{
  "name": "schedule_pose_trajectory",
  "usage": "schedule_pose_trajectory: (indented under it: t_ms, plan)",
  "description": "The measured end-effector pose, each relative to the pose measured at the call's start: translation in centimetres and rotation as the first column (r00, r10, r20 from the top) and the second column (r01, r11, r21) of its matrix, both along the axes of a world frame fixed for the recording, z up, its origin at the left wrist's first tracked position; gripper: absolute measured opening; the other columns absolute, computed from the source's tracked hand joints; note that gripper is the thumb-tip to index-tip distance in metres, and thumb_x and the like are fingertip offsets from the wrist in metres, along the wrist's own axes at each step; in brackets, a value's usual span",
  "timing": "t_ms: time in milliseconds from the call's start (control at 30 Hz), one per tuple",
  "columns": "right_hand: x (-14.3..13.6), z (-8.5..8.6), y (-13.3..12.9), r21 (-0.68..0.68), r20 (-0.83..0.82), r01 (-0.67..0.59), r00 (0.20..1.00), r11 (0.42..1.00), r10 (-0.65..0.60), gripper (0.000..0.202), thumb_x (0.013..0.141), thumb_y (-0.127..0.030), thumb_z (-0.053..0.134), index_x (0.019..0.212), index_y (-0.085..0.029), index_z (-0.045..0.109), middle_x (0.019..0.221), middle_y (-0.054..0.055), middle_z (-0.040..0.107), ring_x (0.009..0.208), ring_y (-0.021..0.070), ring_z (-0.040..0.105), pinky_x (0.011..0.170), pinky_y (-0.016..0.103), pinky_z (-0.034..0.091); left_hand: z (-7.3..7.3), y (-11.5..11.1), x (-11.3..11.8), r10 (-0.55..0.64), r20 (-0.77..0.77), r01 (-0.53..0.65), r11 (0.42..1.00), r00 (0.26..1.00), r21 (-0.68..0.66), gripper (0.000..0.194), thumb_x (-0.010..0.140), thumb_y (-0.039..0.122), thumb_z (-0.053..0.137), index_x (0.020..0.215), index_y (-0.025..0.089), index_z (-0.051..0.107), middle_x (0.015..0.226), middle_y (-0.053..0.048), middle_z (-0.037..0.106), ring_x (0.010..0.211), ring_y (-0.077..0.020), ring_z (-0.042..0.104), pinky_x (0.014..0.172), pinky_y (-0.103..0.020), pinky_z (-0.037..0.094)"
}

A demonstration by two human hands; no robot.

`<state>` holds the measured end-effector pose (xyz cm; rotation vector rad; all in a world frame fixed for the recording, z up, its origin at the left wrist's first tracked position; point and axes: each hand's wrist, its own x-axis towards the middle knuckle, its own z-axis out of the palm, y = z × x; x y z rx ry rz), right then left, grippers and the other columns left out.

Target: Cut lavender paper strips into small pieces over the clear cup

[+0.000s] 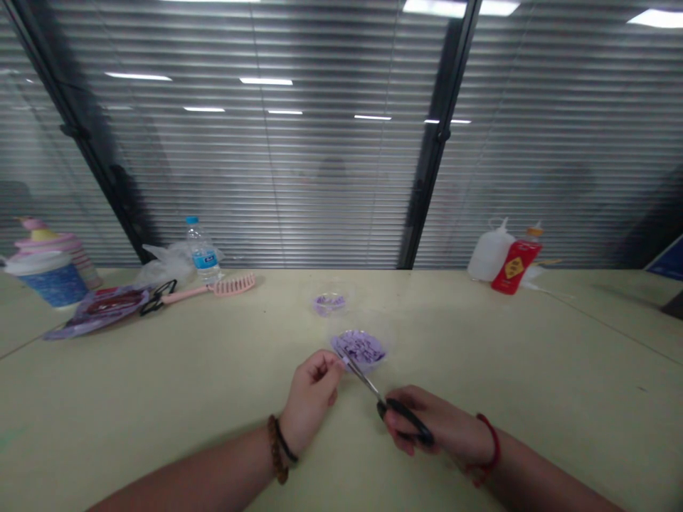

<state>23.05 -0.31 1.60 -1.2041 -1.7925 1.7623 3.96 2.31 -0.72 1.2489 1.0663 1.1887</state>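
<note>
My right hand [421, 416] is wrapped round the black handles of a pair of scissors [368, 384]. The blades point up and left, to the tips of my left hand [314, 387]. Thumb and fingers of that hand are pinched on a small pale purple piece [346, 360], which lies at the blades; its kind is too small to tell. Just beyond the blade tips stands a clear bowl [383, 361] full of small purple pieces [363, 346]. Farther back is a second clear container [320, 307] with fewer purple bits.
At the left lie a pink hairbrush [233, 285], black-framed glasses [157, 299] and a purple package [107, 309], near a blue cup [50, 279] and a water bottle [203, 252]. A red bottle [516, 264] and a white squeeze bottle [489, 252] stand at the back right.
</note>
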Motion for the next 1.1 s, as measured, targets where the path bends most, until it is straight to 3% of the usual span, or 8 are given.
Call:
schedule_pose_trajectory:
  t_ms: [267, 433, 600, 767, 933, 1100]
  plan:
    - [-0.1, -0.2, 0.2, 0.021, 0.003, -0.006, 1.0, 1.0, 0.006, 0.034, 0.075, -0.041, 0.052, 0.054, -0.014, 0.046, 0.044, -0.004, 0.044, 0.032, 0.0018, 0.029, 0.029, 0.014, 0.02, -0.3, 0.0, 0.0, -0.053, -0.067, 0.052, 0.999, 0.996, -0.007, 0.027, 0.07, 0.041, 0.056, 0.064, 0.017, 0.046, 0.042, 0.009, 0.034, 0.036, -0.0045, 0.027, 0.037, -0.017, 0.019]
    - [-0.2, -0.2, 0.2, 0.035, 0.014, 0.006, 1.0, 0.999, -0.006, 0.04, 0.075, -0.047, 0.051, 0.053, -0.014, 0.046, 0.043, -0.005, 0.042, 0.031, 0.0015, 0.029, 0.029, 0.014, 0.019, -0.5, 0.1, 0.0, -0.061, -0.055, 0.061, 0.998, 0.997, -0.004, 0.026, 0.072, 0.04, 0.054, 0.065, 0.017, 0.046, 0.042, 0.01, 0.033, 0.035, -0.0042, 0.027, 0.036, -0.017, 0.02]
    - [-0.2, -0.2, 0.5, -0.014, -0.07, 0.144, 0.987, 0.989, -0.145, 0.048, 0.068, -0.062, 0.051, 0.059, -0.015, 0.044, 0.045, -0.005, 0.045, 0.03, 0.001, 0.027, 0.029, 0.015, 0.019, -0.4, 0.1, 0.0, -0.058, -0.03, 0.057, 0.998, 0.998, -0.03, 0.027, 0.072, 0.041, 0.055, 0.067, 0.016, 0.046, 0.043, 0.01, 0.034, 0.035, -0.0037, 0.027, 0.036, -0.017, 0.019]
    - [0.0, -0.3, 0.7, -0.021, -0.073, 0.258, 0.963, 0.966, -0.259, 0.048, 0.067, -0.062, 0.054, 0.059, -0.016, 0.043, 0.041, -0.006, 0.044, 0.028, 0.0012, 0.025, 0.028, 0.016, 0.015, -0.4, 0.3, 0.1, -0.016, -0.047, 0.016, 1.0, 0.999, -0.005, 0.028, 0.073, 0.042, 0.053, 0.065, 0.016, 0.045, 0.043, 0.01, 0.033, 0.035, -0.0037, 0.027, 0.036, -0.017, 0.019]
    - [0.2, 0.3, 0.4, -0.017, -0.151, 0.156, 0.976, 0.988, -0.157, 0.05, 0.071, -0.063, 0.048, 0.066, -0.014, 0.048, 0.048, -0.003, 0.049, 0.03, 0.0012, 0.026, 0.03, 0.016, 0.017, -0.5, 0.5, 0.0, 0.005, -0.019, -0.005, 1.0, 1.0, 0.017, 0.027, 0.077, 0.041, 0.049, 0.065, 0.018, 0.042, 0.042, 0.009, 0.034, 0.035, -0.0045, 0.029, 0.037, -0.017, 0.021]
    - [0.0, 0.7, 0.0, 0.028, -0.044, 0.088, 0.995, 0.996, -0.087, 0.051, 0.068, -0.064, 0.05, 0.059, -0.014, 0.047, 0.047, -0.003, 0.046, 0.031, 0.0015, 0.028, 0.03, 0.017, 0.017, -0.6, 0.4, -0.1, -0.011, 0.004, 0.011, 1.0, 1.0, 0.029, 0.025, 0.079, 0.038, 0.048, 0.065, 0.018, 0.042, 0.044, 0.009, 0.035, 0.035, -0.0048, 0.029, 0.037, -0.018, 0.022]
